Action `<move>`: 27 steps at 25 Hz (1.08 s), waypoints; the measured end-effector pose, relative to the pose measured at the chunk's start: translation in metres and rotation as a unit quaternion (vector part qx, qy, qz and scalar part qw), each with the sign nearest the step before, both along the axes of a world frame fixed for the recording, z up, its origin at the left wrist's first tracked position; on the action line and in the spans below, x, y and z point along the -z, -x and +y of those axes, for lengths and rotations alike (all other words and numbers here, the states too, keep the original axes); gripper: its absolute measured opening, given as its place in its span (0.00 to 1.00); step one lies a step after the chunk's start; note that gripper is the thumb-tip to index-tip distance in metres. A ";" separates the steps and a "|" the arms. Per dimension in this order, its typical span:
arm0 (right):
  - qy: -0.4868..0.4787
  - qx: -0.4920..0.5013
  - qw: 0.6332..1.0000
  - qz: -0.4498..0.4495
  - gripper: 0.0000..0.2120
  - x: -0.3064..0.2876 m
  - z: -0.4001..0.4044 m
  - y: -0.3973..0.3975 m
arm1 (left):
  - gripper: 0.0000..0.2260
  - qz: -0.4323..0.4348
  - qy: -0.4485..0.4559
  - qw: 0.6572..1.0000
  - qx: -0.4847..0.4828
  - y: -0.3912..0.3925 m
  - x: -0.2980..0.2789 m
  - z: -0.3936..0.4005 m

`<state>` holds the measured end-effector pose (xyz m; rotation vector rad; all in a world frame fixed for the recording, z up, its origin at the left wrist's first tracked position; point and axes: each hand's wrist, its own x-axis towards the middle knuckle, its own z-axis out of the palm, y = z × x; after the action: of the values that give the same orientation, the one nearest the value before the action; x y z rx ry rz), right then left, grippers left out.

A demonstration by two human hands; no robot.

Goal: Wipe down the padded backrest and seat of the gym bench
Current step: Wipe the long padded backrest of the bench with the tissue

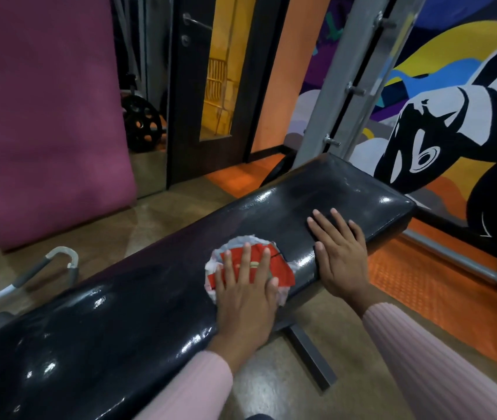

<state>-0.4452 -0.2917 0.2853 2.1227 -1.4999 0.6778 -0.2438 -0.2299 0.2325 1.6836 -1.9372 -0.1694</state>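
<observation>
Pressing cloth (250,268), left hand (245,301) flat

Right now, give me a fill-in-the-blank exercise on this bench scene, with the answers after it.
1. The left hand presses a red and white ____ flat on the black bench pad.
2. The right hand lies flat on the pad and holds ____.
3. Both sleeves are ____ in colour.
4. A large ____ mat leans upright beyond the bench.

Missing words: cloth; nothing; pink; purple
</observation>
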 end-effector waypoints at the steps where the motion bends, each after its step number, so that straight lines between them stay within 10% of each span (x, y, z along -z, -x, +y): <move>1: -0.002 0.003 1.000 0.003 0.24 0.000 -0.001 0.000 | 0.26 -0.015 0.013 1.000 -0.001 0.008 0.003 0.008; 27: -0.002 0.014 1.000 0.007 0.25 0.005 -0.002 0.001 | 0.24 -0.028 0.027 0.999 0.020 0.018 0.012 0.025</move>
<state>-0.4459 -0.2933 0.2802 2.1015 -1.5230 0.6491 -0.2617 -0.2045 0.2207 1.6311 -1.9991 -0.0861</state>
